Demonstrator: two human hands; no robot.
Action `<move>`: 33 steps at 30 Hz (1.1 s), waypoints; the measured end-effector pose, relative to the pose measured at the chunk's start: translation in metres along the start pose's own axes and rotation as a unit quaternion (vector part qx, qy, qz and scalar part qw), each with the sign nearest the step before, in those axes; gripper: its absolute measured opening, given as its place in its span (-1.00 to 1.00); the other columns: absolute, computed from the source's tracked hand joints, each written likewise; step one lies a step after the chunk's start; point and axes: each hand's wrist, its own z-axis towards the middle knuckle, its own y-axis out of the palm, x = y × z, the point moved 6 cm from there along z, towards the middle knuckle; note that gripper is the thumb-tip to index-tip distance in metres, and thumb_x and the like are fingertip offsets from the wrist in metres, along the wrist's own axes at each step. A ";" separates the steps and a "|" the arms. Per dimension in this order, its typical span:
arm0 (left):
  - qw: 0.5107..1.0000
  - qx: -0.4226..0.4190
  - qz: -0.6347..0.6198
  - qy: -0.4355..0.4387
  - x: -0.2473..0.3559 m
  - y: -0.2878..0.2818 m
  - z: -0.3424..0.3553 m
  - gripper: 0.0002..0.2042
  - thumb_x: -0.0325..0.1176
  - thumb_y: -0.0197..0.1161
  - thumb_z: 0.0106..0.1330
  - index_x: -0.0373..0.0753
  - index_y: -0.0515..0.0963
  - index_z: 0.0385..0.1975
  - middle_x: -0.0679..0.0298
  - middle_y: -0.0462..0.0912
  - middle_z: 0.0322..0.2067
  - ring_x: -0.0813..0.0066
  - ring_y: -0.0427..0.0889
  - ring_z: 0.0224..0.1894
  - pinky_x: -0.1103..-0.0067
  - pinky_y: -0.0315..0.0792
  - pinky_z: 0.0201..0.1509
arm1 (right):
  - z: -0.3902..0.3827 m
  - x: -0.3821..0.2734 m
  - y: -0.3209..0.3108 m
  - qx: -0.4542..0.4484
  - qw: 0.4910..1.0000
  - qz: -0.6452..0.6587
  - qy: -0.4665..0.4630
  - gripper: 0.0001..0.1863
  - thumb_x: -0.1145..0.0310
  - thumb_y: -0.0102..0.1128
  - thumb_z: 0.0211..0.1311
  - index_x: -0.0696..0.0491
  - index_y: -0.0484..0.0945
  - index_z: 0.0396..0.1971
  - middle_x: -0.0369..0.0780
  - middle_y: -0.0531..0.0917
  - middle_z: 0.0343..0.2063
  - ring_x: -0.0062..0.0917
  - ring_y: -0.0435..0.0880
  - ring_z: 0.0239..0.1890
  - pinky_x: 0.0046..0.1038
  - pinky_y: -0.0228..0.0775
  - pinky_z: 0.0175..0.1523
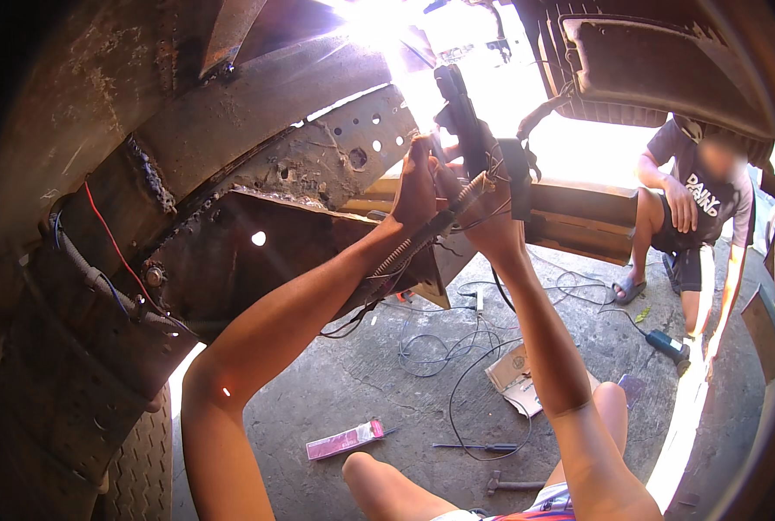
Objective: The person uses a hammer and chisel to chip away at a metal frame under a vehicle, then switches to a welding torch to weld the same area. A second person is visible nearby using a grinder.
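Both my arms reach up under a vehicle's rusty frame. My right hand [485, 208] is closed around a long black tool [462, 117], which stands nearly upright; its exact kind is unclear in the glare. Close beside it, my left hand [415, 182] is raised with its fingers drawn together near the tool's lower part. Whatever those fingers hold is hidden. A ribbed conduit with loose wires [396, 258] runs across in front of my wrists. Next to my right hand hangs a dark flat plate [516, 180]. Behind the hands is a perforated steel beam [344, 143].
On the concrete lie a pink box [344, 441], a hammer [513, 483], a thin dark rod-like tool [479, 447], cardboard [511, 375] and tangled cables [444, 347]. At right another person [709, 195] crouches, one hand near a green power tool [665, 344]. A tyre [140, 460] stands lower left.
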 end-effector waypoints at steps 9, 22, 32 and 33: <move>1.000 0.000 0.003 0.031 0.000 0.003 0.002 -0.42 0.09 -0.16 0.40 -0.29 0.22 0.18 -0.09 0.57 0.00 0.40 0.69 -0.32 0.54 0.62 -0.43 | 0.000 0.002 0.000 -0.011 0.999 0.024 0.028 -0.44 0.34 0.28 0.28 0.07 0.32 0.23 -0.23 0.56 -0.17 -0.60 0.61 -0.19 -0.60 0.65 -0.31; 0.996 -0.043 0.073 0.022 0.012 0.017 -0.012 -0.40 0.16 -0.14 0.37 -0.17 0.26 0.24 -0.01 0.63 -0.06 0.43 0.71 -0.34 0.59 0.58 -0.41 | 0.001 0.006 0.002 -0.023 0.999 0.019 0.036 -0.36 0.38 0.26 0.27 0.15 0.20 0.29 -0.17 0.53 -0.08 -0.48 0.62 -0.04 -0.57 0.71 -0.28; 0.997 -0.058 0.054 0.008 0.013 0.021 -0.013 -0.41 0.13 -0.15 0.38 -0.16 0.25 0.26 0.01 0.65 -0.09 0.46 0.72 -0.34 0.64 0.59 -0.45 | 0.000 0.007 0.003 -0.033 0.997 0.047 0.053 -0.33 0.40 0.25 0.28 0.16 0.15 0.31 -0.14 0.51 -0.07 -0.46 0.62 -0.02 -0.56 0.73 -0.26; 0.997 -0.062 0.055 0.007 0.013 0.021 -0.013 -0.41 0.13 -0.15 0.38 -0.16 0.25 0.26 0.00 0.65 -0.07 0.46 0.72 -0.35 0.64 0.59 -0.46 | 0.000 0.007 0.003 -0.034 0.997 0.053 0.053 -0.33 0.40 0.25 0.28 0.16 0.14 0.31 -0.14 0.51 -0.08 -0.46 0.62 -0.02 -0.55 0.73 -0.25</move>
